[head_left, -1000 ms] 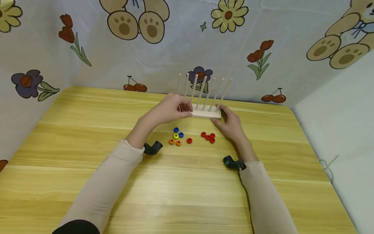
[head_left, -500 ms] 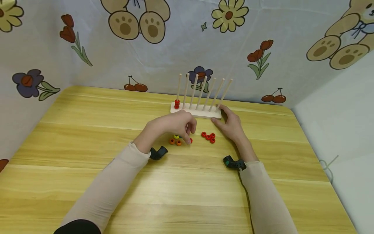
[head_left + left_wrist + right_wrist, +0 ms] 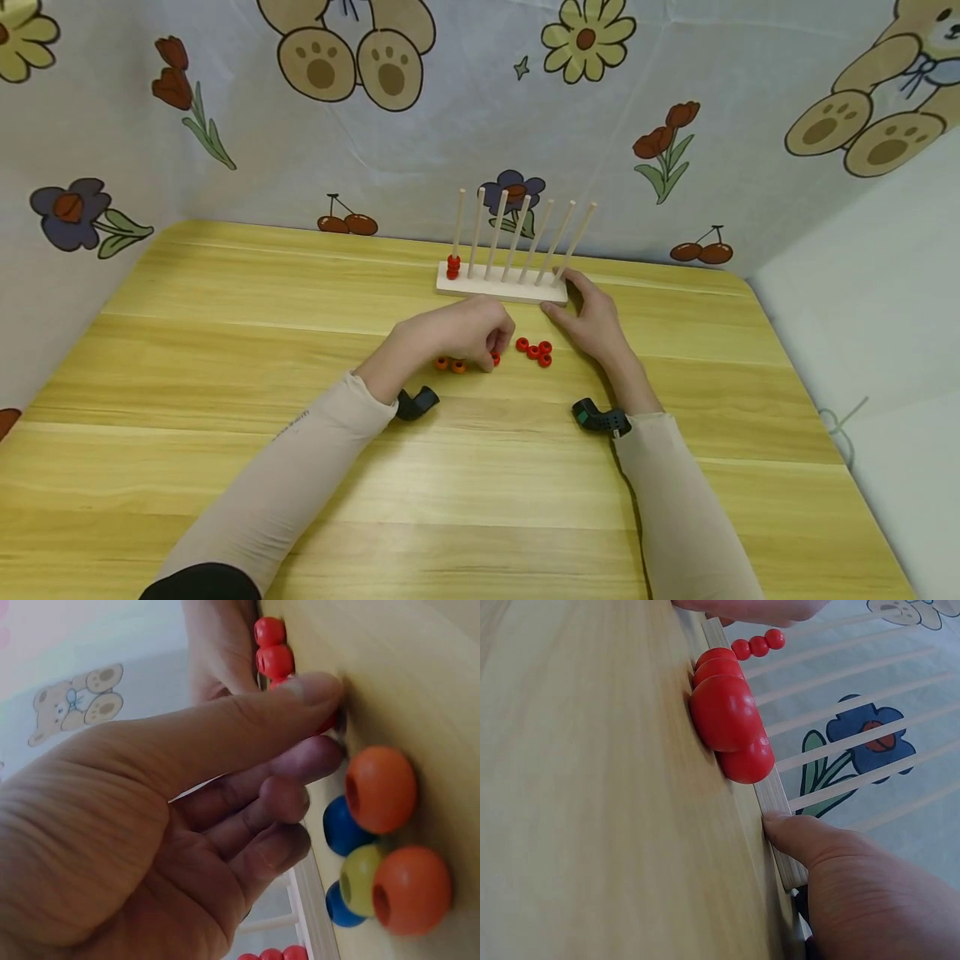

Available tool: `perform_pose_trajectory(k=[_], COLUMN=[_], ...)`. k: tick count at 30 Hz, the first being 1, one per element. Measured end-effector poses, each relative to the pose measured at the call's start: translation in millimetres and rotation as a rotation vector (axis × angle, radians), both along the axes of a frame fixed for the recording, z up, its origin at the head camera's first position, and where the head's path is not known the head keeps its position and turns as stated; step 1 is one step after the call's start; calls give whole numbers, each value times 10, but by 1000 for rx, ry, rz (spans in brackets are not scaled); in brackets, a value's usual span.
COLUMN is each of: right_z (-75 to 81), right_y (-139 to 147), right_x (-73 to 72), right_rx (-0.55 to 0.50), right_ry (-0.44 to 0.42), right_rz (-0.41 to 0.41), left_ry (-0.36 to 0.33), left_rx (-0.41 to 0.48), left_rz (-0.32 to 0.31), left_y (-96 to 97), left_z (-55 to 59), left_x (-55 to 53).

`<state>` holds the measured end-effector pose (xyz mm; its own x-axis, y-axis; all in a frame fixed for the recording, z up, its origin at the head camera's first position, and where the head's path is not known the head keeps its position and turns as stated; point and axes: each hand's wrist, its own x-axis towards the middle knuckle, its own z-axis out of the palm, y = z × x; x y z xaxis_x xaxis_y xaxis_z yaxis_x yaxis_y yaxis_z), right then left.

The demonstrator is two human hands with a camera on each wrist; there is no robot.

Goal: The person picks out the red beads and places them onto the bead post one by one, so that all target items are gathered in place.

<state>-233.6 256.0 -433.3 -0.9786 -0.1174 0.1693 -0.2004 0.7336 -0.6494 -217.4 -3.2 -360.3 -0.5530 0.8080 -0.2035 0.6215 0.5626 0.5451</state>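
My left hand [image 3: 459,329] is low over the table, thumb and forefinger pinching a red bead [image 3: 325,725] that they mostly hide. Behind it stands a pale wooden peg rack [image 3: 502,289] with a row of upright pegs. Three red beads [image 3: 758,646] are threaded on its leftmost peg. My right hand [image 3: 596,321] grips the rack's right end, the thumb on the front edge of the base. Beside the left hand in its wrist view lie two orange beads [image 3: 412,891], a yellow bead [image 3: 361,880] and two blue beads [image 3: 346,826].
Several loose red beads [image 3: 533,352] lie in a cluster between the hands, in front of the rack. A printed cloth [image 3: 450,142] hangs behind the far edge of the wooden table [image 3: 480,483].
The left hand has come from the rack's left end toward me, down to the single red bead, and its fingers have closed on it. The right hand has stayed on the rack.
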Motion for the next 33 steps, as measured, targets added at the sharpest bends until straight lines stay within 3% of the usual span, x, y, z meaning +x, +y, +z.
perform_pose_trajectory(k=[6,14,24,33], right_z=[20,15,29,9], right_y=[-19,-12,-7,-7], right_x=[-6,-24,-2,-4], right_rx=[-8,-15,-12,2], right_ry=[-3,3,-4,-1], right_rz=[5,17,12,11], left_ry=[63,174,233,451], left_rx=[16,154,446,777], left_rz=[-19,57,250,478], left_y=[58,42,-71,-173], left_z=[-46,4,162,278], left_x=[15,-39,-106,-162])
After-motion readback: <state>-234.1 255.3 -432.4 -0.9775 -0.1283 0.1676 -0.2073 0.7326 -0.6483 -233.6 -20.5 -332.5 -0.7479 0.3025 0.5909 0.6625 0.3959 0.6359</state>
